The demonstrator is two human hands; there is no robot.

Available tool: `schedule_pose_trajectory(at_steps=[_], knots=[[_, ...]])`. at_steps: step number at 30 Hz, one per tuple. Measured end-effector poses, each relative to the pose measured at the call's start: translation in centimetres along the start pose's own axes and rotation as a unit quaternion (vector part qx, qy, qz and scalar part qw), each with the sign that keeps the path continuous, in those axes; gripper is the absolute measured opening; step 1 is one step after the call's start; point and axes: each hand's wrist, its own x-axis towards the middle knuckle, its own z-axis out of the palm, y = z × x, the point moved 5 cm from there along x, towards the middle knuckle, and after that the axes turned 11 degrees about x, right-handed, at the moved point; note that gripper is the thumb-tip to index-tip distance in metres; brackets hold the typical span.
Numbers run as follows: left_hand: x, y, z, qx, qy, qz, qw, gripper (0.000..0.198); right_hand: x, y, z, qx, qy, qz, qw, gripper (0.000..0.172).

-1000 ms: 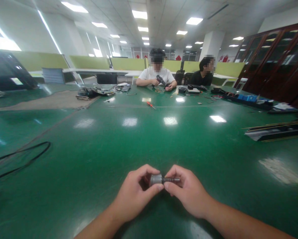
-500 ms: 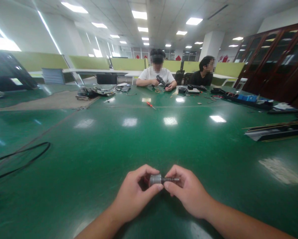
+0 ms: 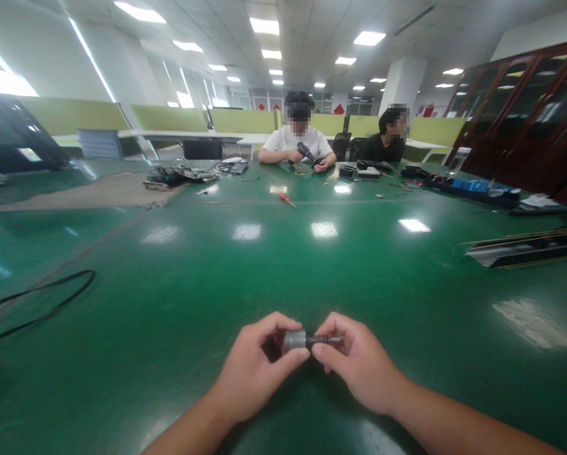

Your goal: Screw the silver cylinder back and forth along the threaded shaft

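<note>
A small silver metal cylinder (image 3: 294, 340), rather like a motor body, lies sideways in my left hand (image 3: 252, 363), pinched between thumb and fingers. From its right end sticks out a thin dark shaft (image 3: 328, 340) that looks ridged like a screw thread. The thumb and fingers of my right hand (image 3: 356, 357) are closed around this shaft near the cylinder, and its tip shows past the fingertips. Both hands are just above the green tabletop (image 3: 283, 272), close to its near side. The cylinder's left end is partly hidden in my left palm, where something reddish shows.
A red screwdriver (image 3: 287, 200) lies toward the far side. Across the table a person in white (image 3: 299, 148) holds a power drill (image 3: 306, 151); another in black sits beside. A black cable (image 3: 74, 284) loops at left, metal strips (image 3: 524, 248) lie at right.
Hardly anything differs. Both hands keep their grip on the cylinder and its shaft, with only a very slight shift of the view.
</note>
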Motion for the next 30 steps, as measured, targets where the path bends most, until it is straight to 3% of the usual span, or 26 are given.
schedule_pose_trajectory(at_steps=[30], knots=[[-0.02,-0.32,-0.06,-0.022,-0.002,0.002,1.0,0.024,-0.18,-0.16,0.18,0.011,-0.006,-0.003,1.0,0.009]])
